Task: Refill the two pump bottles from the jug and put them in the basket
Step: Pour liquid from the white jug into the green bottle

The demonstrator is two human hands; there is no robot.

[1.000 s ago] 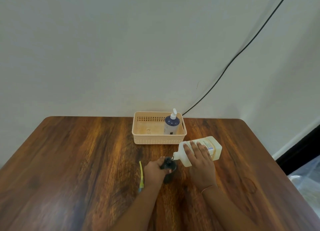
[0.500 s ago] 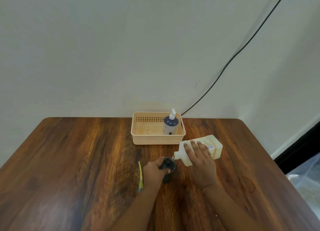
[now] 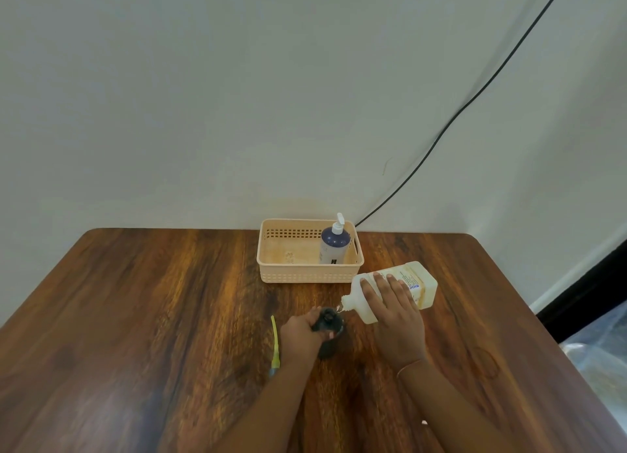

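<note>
Cream jug [image 3: 422, 284] gripped by right hand [image 3: 395, 320], left hand [image 3: 300, 334] gripping one dark bottle [image 3: 328, 318], second bottle [image 3: 334, 247] in basket [image 3: 305, 276]

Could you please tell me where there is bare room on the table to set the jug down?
The table left of the yellow pump tube is bare, as is the strip right of the jug. It is crowded from the basket to the dark bottle, left hand and right hand.
</note>
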